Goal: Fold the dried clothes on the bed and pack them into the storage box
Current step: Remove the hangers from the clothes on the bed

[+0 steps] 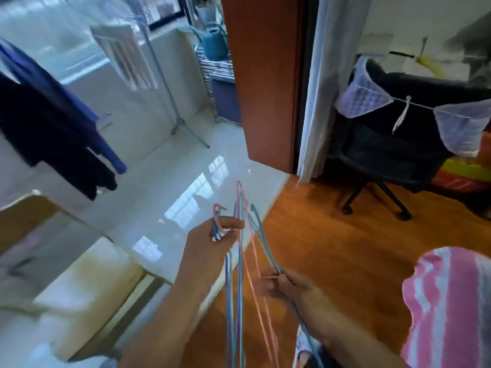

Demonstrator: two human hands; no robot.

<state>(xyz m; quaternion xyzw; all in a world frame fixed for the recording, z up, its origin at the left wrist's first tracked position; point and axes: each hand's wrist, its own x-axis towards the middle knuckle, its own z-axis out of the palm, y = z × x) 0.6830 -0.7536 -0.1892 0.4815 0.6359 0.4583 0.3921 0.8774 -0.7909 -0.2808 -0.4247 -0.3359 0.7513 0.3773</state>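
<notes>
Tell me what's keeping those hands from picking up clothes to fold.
Both hands are occupied: the left hand grips a bundle of wire hangers, and the right hand pinches some too. No bed or storage box is in view; dark clothes hang at far left.

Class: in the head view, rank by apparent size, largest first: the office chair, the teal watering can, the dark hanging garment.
1. Dark hanging garment and office chair: alike, and the garment's nearness makes ranking unsure.
2. Teal watering can: smallest, though farthest away.

Daylight is pouring in from the window upper left, glaring off the glossy tiled floor; motion blur and wide-angle bending are smearing the edges.
</notes>
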